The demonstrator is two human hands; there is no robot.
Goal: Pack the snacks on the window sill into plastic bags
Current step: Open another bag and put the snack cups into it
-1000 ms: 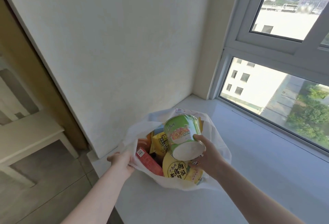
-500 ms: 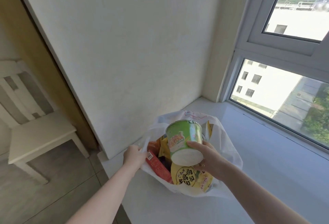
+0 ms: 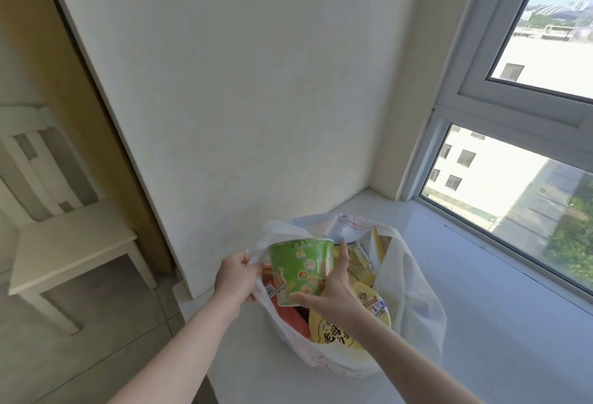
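A white plastic bag (image 3: 414, 294) lies open on the white window sill (image 3: 500, 323), filled with snacks: a yellow round noodle bowl (image 3: 333, 334), a red packet (image 3: 290, 315) and yellow packets (image 3: 359, 262). My left hand (image 3: 236, 278) grips the bag's left rim and pulls it open. My right hand (image 3: 333, 291) holds a green instant noodle cup (image 3: 298, 267) nearly upright over the bag's mouth, fingers curled round its side and base.
A plain wall rises just behind the bag and ends at a corner on the left. A pale wooden chair (image 3: 70, 243) stands on the tiled floor at the left. The window (image 3: 513, 204) runs along the sill's right side.
The green cup has turned from tilted with its base facing me to nearly upright. My left hand has shifted up along the bag's rim, and the view has swung right and upward.
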